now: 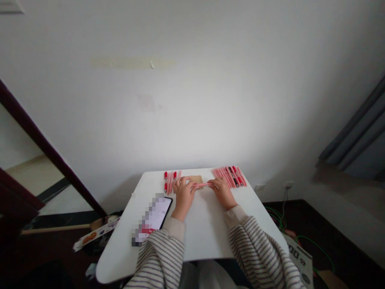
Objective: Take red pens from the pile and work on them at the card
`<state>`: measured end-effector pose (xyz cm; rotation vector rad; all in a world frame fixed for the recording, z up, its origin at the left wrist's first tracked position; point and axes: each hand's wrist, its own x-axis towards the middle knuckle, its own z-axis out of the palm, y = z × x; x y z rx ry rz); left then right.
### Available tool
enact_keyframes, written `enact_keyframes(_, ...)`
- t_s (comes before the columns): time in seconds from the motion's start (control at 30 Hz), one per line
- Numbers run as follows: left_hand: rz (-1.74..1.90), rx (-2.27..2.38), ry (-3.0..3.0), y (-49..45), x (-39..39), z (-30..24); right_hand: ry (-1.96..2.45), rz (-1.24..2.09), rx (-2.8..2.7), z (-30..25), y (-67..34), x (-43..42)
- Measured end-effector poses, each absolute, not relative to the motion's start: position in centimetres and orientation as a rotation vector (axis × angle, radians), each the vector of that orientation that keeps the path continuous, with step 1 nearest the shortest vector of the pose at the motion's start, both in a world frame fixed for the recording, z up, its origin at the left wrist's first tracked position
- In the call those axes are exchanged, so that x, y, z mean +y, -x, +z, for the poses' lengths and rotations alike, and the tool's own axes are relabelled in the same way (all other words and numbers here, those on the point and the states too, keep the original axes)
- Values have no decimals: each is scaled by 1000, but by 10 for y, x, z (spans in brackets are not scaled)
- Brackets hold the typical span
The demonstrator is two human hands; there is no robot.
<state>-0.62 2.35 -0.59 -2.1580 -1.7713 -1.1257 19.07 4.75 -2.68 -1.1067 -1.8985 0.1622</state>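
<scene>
A pink pen (202,185) lies crosswise between my two hands near the far edge of the white table (204,233). My left hand (183,194) pinches its left end and my right hand (221,190) pinches its right end, fingers closed on it. Behind the pen a small brown card or box (197,179) lies flat. A short row of red and pink pens (170,180) lies to the left of my left hand. A larger group of pink and red pens (230,176) lies to the right of my right hand.
A phone (152,218) with a lit screen rests on the table's left side, near my left sleeve. The wall stands right behind the table. Green cables (278,218) and a printed box (297,257) lie on the floor to the right; papers lie on the floor to the left.
</scene>
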Motion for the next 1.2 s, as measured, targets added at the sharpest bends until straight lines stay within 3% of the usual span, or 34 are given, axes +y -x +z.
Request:
enact_keyframes(0.47, -922, -1906, 2089, 4, 16, 5, 1140, 173, -1829, -24, -198, 45)
enact_keyframes(1.2, -895, -2016, 2008, 6, 19, 1, 1297, -46, -1870, -23, -195, 42)
